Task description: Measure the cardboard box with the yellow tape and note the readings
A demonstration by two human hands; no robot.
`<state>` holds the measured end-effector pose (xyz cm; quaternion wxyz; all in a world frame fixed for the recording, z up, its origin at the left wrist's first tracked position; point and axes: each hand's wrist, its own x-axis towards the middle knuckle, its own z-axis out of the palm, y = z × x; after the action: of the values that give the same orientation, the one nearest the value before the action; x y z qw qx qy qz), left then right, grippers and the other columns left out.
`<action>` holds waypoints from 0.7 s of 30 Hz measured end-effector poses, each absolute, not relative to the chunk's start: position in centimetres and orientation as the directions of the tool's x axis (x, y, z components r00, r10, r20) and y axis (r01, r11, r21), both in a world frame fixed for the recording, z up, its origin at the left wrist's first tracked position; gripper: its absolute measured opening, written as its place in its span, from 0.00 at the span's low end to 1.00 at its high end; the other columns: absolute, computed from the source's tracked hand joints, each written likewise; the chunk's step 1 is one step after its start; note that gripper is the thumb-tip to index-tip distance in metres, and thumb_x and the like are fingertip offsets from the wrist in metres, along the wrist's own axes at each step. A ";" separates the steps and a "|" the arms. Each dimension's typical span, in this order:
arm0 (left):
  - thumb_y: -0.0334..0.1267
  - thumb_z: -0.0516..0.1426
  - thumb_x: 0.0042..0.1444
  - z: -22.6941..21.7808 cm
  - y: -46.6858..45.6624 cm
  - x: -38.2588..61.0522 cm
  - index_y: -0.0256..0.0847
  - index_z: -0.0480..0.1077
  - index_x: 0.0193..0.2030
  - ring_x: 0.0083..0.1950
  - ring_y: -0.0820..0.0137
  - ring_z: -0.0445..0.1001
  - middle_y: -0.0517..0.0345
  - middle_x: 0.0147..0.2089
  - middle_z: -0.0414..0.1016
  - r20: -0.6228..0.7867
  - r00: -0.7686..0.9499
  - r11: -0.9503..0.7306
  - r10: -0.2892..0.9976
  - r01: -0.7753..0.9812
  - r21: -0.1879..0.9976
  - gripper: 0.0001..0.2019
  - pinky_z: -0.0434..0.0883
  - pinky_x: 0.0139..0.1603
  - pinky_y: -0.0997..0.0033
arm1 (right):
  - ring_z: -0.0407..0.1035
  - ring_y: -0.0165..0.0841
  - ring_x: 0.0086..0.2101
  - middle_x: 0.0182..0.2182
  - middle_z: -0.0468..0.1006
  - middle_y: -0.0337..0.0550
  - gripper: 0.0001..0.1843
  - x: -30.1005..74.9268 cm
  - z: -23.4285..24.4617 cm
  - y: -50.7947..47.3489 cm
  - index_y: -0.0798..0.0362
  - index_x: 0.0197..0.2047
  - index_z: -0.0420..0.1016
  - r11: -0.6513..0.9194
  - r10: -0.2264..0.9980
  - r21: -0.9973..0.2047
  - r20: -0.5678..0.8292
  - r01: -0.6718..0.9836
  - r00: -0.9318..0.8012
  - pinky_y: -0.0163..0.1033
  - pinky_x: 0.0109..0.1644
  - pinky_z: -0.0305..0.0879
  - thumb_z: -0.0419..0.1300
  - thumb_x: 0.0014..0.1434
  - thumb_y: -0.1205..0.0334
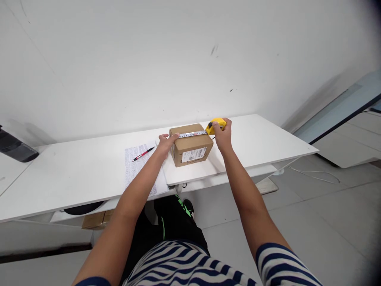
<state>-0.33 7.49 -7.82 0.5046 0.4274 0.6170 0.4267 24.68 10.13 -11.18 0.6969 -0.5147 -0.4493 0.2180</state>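
Observation:
A brown cardboard box with a white shipping label on its front side sits on the white table. Across its top runs the pale blade of a tape measure. My right hand grips the yellow tape measure case at the box's right edge. At the left edge, my left hand pinches the blade's end against the box with thumb and fingers. A handwritten sheet of paper lies left of the box, and a red and black pen rests on it.
The white table stands along a wall. A dark bottle is at the far left. Beneath the table are another cardboard box and a dark round object. A cable lies on the floor at right.

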 end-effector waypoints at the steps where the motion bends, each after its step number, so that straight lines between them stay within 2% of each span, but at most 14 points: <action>1: 0.56 0.68 0.56 -7.8 7.4 -0.3 0.47 0.59 0.57 0.73 0.55 0.65 0.42 0.73 0.66 -0.260 -0.120 0.272 0.958 0.091 0.958 0.31 0.66 0.64 0.61 | 0.71 0.34 0.43 0.43 0.74 0.39 0.32 24.7 -11.2 10.1 0.48 0.53 0.65 0.381 0.765 -0.911 0.406 0.159 0.500 0.45 0.51 0.72 0.66 0.55 0.35; 5: 0.55 0.68 0.57 -7.7 7.3 -0.2 0.47 0.61 0.54 0.71 0.56 0.68 0.45 0.69 0.71 -0.261 -0.115 0.270 0.959 0.077 0.960 0.28 0.66 0.60 0.62 | 0.71 0.34 0.43 0.43 0.74 0.39 0.32 24.7 -11.3 10.1 0.48 0.53 0.65 0.391 0.760 -0.907 0.414 0.157 0.501 0.45 0.51 0.72 0.66 0.55 0.36; 21: 0.54 0.68 0.57 -7.9 7.1 -0.2 0.47 0.62 0.52 0.68 0.57 0.71 0.46 0.67 0.73 -0.247 -0.106 0.254 0.963 0.058 0.965 0.26 0.67 0.58 0.63 | 0.71 0.35 0.44 0.44 0.72 0.41 0.33 24.6 -11.8 10.2 0.48 0.54 0.63 0.422 0.735 -0.894 0.435 0.150 0.521 0.47 0.53 0.73 0.65 0.55 0.35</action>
<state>-0.18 7.10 -7.88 0.5159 0.4250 0.6009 0.4384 24.62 10.18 -11.76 0.7162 -0.4973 -0.4451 0.2040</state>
